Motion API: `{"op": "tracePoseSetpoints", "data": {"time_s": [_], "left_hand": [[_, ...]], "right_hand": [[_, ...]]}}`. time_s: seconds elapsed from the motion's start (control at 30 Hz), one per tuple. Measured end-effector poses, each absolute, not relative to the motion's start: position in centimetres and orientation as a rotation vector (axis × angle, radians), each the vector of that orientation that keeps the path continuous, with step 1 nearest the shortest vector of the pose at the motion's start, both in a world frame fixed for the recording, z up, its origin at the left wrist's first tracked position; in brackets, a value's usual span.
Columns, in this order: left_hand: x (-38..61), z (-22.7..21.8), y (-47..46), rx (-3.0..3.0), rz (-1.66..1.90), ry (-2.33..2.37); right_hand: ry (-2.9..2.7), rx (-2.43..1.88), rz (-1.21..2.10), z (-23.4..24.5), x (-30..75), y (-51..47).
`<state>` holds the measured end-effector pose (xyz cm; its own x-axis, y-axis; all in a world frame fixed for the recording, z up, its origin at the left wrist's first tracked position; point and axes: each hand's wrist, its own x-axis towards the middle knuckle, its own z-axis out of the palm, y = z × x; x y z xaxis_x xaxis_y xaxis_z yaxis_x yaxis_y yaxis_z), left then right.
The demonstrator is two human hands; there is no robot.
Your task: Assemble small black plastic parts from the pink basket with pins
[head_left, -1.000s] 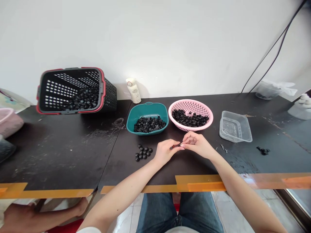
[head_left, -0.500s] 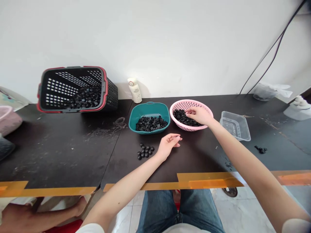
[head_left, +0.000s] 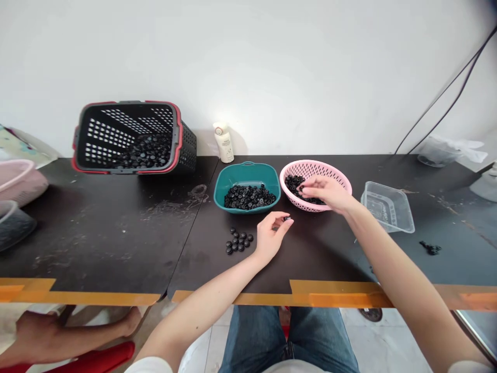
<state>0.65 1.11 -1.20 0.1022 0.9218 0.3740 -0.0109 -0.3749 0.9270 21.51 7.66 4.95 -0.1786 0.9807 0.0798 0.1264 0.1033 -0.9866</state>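
My right hand reaches into the pink perforated bowl, its fingertips pinched on a small black part from the pile inside. My left hand hovers over the dark table in front of the teal bowl, thumb and fingers pinching a tiny dark piece. The teal bowl holds many black ring-shaped parts. A small cluster of black round parts lies on the table just left of my left hand.
A black and red basket lies on its side at the back left with black parts in it. A white bottle stands by the wall. A clear plastic tray sits right of the pink bowl. Another person's arm shows low left.
My hands worked together on a small piece a second ago. The right hand then reached into the pink bowl and stays there, while the left hand keeps holding the tiny piece.
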Motion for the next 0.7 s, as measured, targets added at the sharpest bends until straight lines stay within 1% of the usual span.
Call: {"op": "tracePoseSetpoints", "data": {"time_s": [0.13,0.3,0.43,0.7], "left_hand": [[0.1,-0.2,0.4,1.762,1.612,0.956],[0.1,0.0,0.1,1.907,1.665,0.909],[0.2,-0.4,0.2,2.021,1.624,0.92],[0.1,-0.8,0.5,2.135,1.545,1.056]], "right_hand": [[-1.088,-0.907,1.463,3.0,19.1,1.8],[-0.844,-0.844,1.612,0.4,16.5,-0.1],[-0.823,-0.831,1.644,0.1,16.0,0.1],[-0.804,-0.892,1.573,-0.3,15.9,0.0]]}}
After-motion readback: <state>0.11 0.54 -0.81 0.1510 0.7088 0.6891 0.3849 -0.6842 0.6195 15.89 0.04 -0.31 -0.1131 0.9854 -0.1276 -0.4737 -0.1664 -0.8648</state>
